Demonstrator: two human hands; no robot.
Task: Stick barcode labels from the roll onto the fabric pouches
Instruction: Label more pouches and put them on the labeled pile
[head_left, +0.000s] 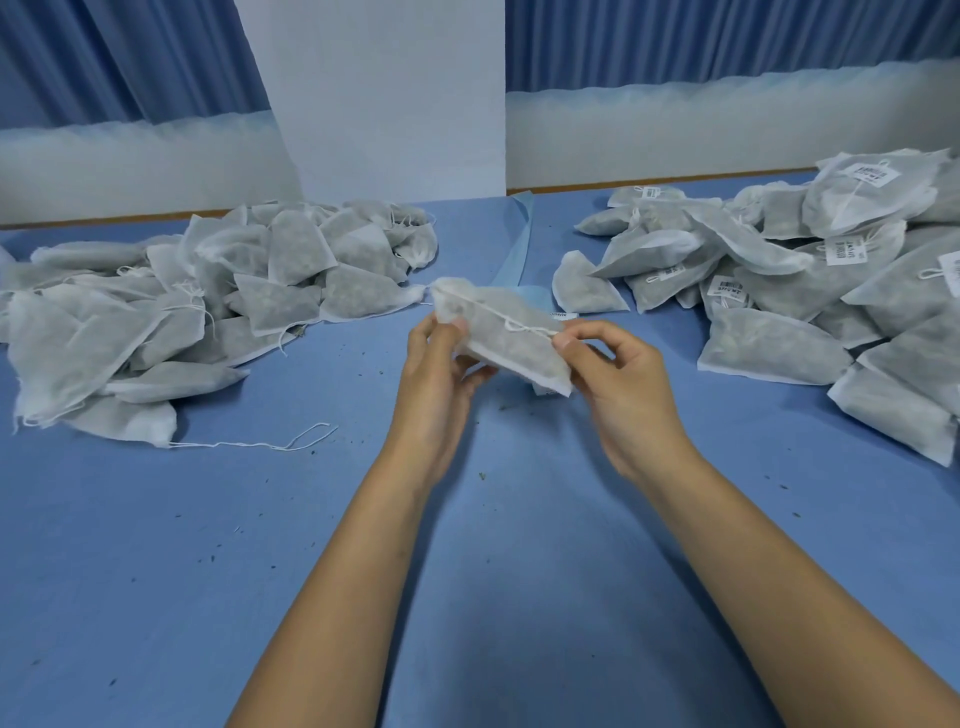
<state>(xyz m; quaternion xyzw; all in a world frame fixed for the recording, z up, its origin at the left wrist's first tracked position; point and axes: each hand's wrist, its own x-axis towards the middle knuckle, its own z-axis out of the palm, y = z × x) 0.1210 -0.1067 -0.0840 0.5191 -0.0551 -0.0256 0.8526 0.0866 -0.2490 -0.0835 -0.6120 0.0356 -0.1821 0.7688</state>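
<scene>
Both my hands hold one white fabric pouch (511, 340) above the middle of the blue table (467, 545). My left hand (439, 371) grips its left end, thumb on top. My right hand (615, 374) pinches its right end near the knotted drawstring. A small white barcode label (563, 315) shows just behind the pouch by my right fingertips. The label roll is mostly hidden behind the pouch; only a light blue patch (530, 299) shows there.
A heap of unlabelled pouches (208, 291) lies at the left, with a loose string (280, 441) trailing from it. A heap of pouches bearing barcode labels (810, 280) lies at the right. A white pillar (384, 98) and blue curtains stand behind.
</scene>
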